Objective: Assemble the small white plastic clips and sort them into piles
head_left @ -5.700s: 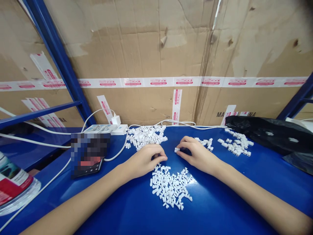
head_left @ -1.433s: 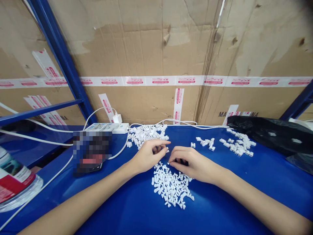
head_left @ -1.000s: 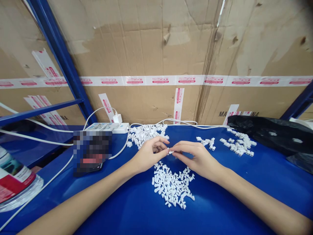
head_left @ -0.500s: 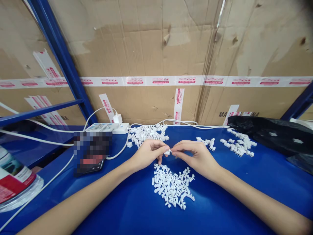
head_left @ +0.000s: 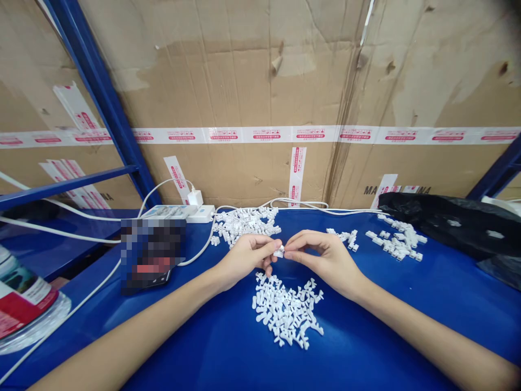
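Between thumb and fingers, my left hand [head_left: 249, 254] pinches a small white plastic piece [head_left: 279, 252]. My right hand [head_left: 321, 255] is closed in a pinch at the right end of that same piece; whether its fingertips also hold a second tiny part is hidden. Just below both hands lies a pile of small white plastic levers [head_left: 287, 312] on the blue tabletop. Behind my left hand is a heap of small white block-like parts [head_left: 244, 221]. Beyond my right hand sit a few joined white pieces [head_left: 345, 238] and a larger group of them [head_left: 399, 239].
A power strip [head_left: 175, 212] with a plugged-in charger [head_left: 195, 197] and white cables stands at the back left. Nearer are a partly blurred phone [head_left: 157, 255] and a clear plastic container [head_left: 24, 304]. A black plastic bag [head_left: 451, 222] lies at right, with cardboard [head_left: 244, 81] behind.
My right fingertips have shifted slightly against the small white piece, which shows a bit more between the hands. The piles have not changed.
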Demonstrator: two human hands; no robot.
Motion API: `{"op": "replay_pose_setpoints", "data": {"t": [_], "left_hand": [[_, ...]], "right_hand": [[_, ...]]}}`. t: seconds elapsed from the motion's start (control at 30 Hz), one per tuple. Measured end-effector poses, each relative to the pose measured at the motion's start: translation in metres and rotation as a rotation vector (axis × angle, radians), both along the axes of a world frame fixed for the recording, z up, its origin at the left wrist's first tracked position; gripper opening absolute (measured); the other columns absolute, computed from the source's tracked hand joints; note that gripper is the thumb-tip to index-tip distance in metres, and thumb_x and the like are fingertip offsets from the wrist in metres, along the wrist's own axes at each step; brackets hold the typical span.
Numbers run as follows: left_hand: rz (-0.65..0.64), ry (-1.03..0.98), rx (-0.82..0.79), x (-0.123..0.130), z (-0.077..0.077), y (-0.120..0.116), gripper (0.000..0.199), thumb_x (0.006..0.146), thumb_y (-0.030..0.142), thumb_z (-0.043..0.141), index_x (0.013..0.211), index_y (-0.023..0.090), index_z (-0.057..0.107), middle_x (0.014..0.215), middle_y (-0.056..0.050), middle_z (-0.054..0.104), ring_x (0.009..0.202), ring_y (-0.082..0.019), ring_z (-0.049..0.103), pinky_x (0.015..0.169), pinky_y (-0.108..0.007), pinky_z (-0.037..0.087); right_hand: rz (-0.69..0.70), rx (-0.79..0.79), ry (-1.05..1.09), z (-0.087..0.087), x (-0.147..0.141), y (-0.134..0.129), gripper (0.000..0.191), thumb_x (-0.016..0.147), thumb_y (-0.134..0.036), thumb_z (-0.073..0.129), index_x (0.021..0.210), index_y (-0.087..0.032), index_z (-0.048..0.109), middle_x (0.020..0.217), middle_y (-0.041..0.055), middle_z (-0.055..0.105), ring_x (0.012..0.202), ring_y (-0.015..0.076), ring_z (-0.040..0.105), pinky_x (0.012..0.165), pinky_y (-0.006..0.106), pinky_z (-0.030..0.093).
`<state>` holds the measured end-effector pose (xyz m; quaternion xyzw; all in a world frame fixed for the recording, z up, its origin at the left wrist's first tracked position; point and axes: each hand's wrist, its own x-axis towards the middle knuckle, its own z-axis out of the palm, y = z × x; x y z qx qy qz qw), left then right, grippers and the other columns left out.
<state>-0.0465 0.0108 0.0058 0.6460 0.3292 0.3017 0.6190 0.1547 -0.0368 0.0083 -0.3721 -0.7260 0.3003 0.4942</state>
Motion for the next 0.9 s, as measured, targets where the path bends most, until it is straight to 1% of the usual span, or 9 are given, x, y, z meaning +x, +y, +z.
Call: {"op": "replay_pose_setpoints", "data": {"t": [0.13, 0.3, 0.37, 0.47, 0.57, 0.67, 0.8, 0.83, 0.9], "left_hand": [[-0.006, -0.013, -0.022, 0.000, 0.000, -0.001, 0.039, 0.085, 0.048, 0.073, 0.076, 0.012, 0.063, 0.070, 0.000, 0.058, 0.050, -0.007, 0.055, 0.054, -0.023, 0.047], [-0.041, -0.002, -0.017, -0.001, 0.000, -0.001, 0.037, 0.085, 0.047, 0.072, 0.078, 0.011, 0.067, 0.070, -0.001, 0.059, 0.053, -0.008, 0.056, 0.057, -0.024, 0.048], [-0.052, 0.012, -0.013, -0.002, 0.001, -0.001, 0.036, 0.086, 0.046, 0.070, 0.078, 0.010, 0.068, 0.070, -0.002, 0.060, 0.054, -0.008, 0.057, 0.058, -0.024, 0.049], [-0.066, 0.051, 0.016, -0.002, 0.002, -0.001, 0.030, 0.086, 0.041, 0.070, 0.085, 0.011, 0.069, 0.075, -0.002, 0.063, 0.055, -0.009, 0.060, 0.057, -0.023, 0.047], [-0.050, 0.098, 0.100, -0.001, 0.000, -0.002, 0.028, 0.086, 0.039, 0.068, 0.092, 0.012, 0.069, 0.080, -0.002, 0.065, 0.053, -0.009, 0.060, 0.053, -0.022, 0.044], [-0.019, 0.171, 0.241, 0.000, -0.002, -0.004, 0.030, 0.087, 0.041, 0.067, 0.101, 0.014, 0.070, 0.077, -0.001, 0.063, 0.051, -0.009, 0.055, 0.051, -0.023, 0.042], [0.008, 0.260, 0.479, 0.001, -0.002, -0.010, 0.037, 0.077, 0.044, 0.079, 0.104, 0.018, 0.075, 0.091, -0.004, 0.064, 0.063, -0.009, 0.048, 0.056, -0.022, 0.040], [0.002, 0.272, 0.509, 0.001, -0.002, -0.011, 0.040, 0.074, 0.045, 0.082, 0.103, 0.018, 0.075, 0.094, -0.004, 0.064, 0.065, -0.009, 0.047, 0.057, -0.023, 0.040], [-0.013, 0.300, 0.536, 0.002, -0.003, -0.012, 0.043, 0.071, 0.046, 0.084, 0.102, 0.018, 0.075, 0.091, -0.004, 0.064, 0.066, -0.010, 0.047, 0.057, -0.023, 0.039]], "right_hand": [[0.020, -0.020, 0.047, 0.000, 0.000, 0.001, 0.010, 0.085, -0.031, 0.077, 0.083, -0.022, 0.078, 0.090, 0.0046, 0.074, 0.084, 0.0180, 0.069, 0.080, 0.034, 0.054], [0.032, -0.005, 0.033, 0.002, -0.001, 0.000, 0.015, 0.085, -0.036, 0.076, 0.083, -0.022, 0.079, 0.090, 0.0052, 0.074, 0.084, 0.0182, 0.068, 0.079, 0.035, 0.054], [0.032, -0.003, 0.024, 0.002, -0.001, -0.001, 0.015, 0.085, -0.036, 0.077, 0.082, -0.022, 0.079, 0.089, 0.0052, 0.073, 0.084, 0.0181, 0.068, 0.080, 0.035, 0.054], [0.034, -0.020, 0.020, 0.000, -0.001, 0.000, 0.013, 0.085, -0.034, 0.076, 0.082, -0.021, 0.078, 0.089, 0.0050, 0.073, 0.083, 0.0178, 0.068, 0.079, 0.035, 0.053], [0.034, -0.061, 0.047, -0.002, 0.001, 0.003, 0.014, 0.084, -0.033, 0.077, 0.081, -0.020, 0.077, 0.088, 0.0050, 0.073, 0.082, 0.0178, 0.068, 0.078, 0.034, 0.054], [-0.011, -0.096, 0.122, -0.003, 0.004, 0.005, 0.017, 0.082, -0.036, 0.078, 0.081, -0.019, 0.076, 0.088, 0.0051, 0.073, 0.082, 0.0177, 0.067, 0.077, 0.032, 0.055], [-0.096, -0.108, 0.193, -0.003, 0.006, 0.008, 0.022, 0.078, -0.040, 0.081, 0.081, -0.019, 0.075, 0.090, 0.0059, 0.073, 0.084, 0.0187, 0.067, 0.076, 0.032, 0.056], [-0.104, -0.107, 0.197, -0.003, 0.006, 0.008, 0.023, 0.077, -0.040, 0.081, 0.080, -0.019, 0.075, 0.090, 0.0059, 0.073, 0.084, 0.0188, 0.067, 0.075, 0.032, 0.056], [-0.098, -0.103, 0.195, -0.004, 0.006, 0.009, 0.023, 0.077, -0.041, 0.081, 0.080, -0.019, 0.074, 0.090, 0.0056, 0.073, 0.083, 0.0186, 0.067, 0.074, 0.032, 0.056]]}}
